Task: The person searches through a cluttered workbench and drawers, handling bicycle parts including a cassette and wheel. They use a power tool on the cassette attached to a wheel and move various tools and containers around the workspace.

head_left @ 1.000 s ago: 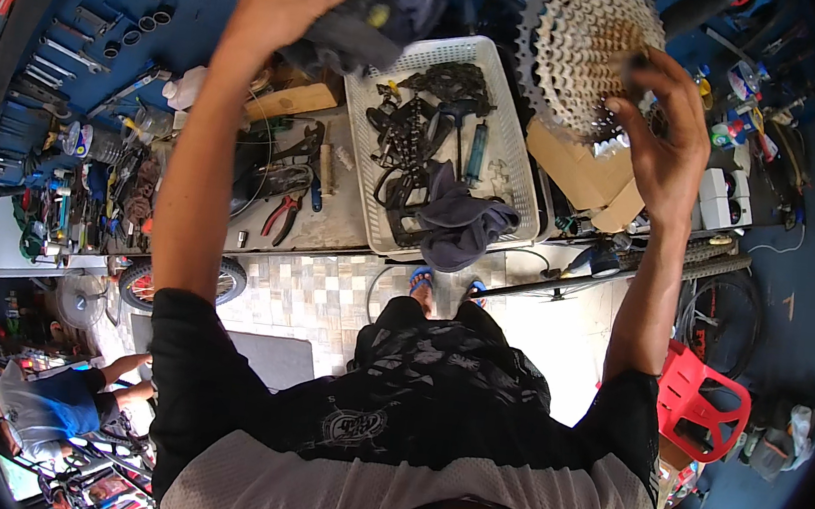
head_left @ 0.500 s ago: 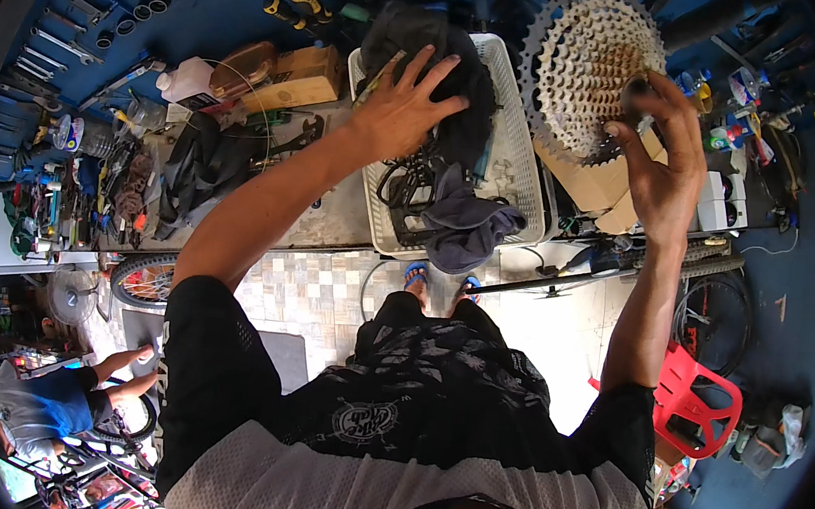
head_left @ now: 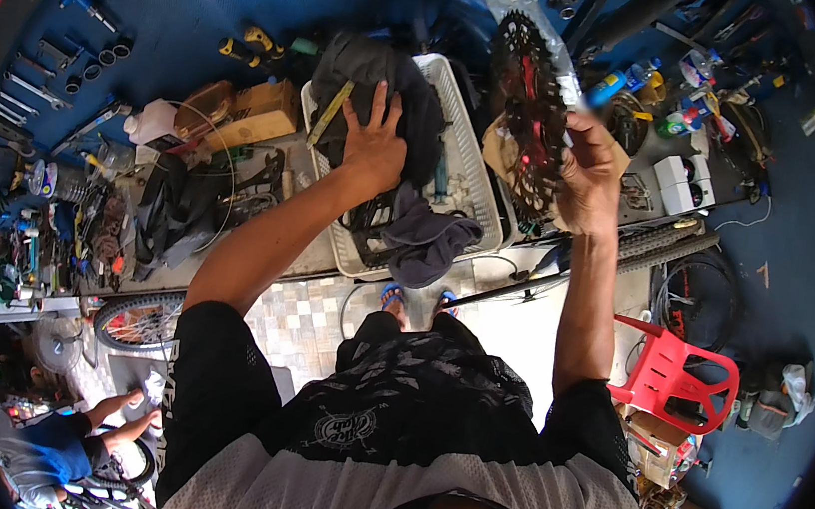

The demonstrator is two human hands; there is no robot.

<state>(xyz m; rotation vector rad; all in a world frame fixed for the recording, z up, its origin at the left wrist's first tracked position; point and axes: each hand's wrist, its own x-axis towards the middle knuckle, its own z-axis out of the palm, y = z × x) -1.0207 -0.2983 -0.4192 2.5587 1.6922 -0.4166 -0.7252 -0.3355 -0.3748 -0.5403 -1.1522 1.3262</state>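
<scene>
My left hand (head_left: pixel 371 150) rests with fingers spread on a dark cloth (head_left: pixel 358 56) lying over the white plastic basket (head_left: pixel 480 187), beside a yellow strip (head_left: pixel 330 110). My right hand (head_left: pixel 587 179) grips a bicycle cassette (head_left: pixel 528 82), turned nearly edge-on so its dark sprockets and red center show. Another bunched grey cloth (head_left: pixel 421 241) hangs over the basket's front rim. Black parts in the basket are mostly hidden under the cloths.
Tools hang on the blue wall (head_left: pixel 184 8). Cardboard boxes (head_left: pixel 257 115), bottles (head_left: pixel 610 87) and white items (head_left: pixel 682 185) crowd the bench. A bicycle wheel (head_left: pixel 134 319) and red chair (head_left: pixel 680 381) stand below. A co-worker (head_left: pixel 43 454) is at lower left beside bicycles.
My left hand brought the cloth down onto the basket and now lies spread on it. My right hand turned the cassette from face-on to nearly edge-on and moved slightly left.
</scene>
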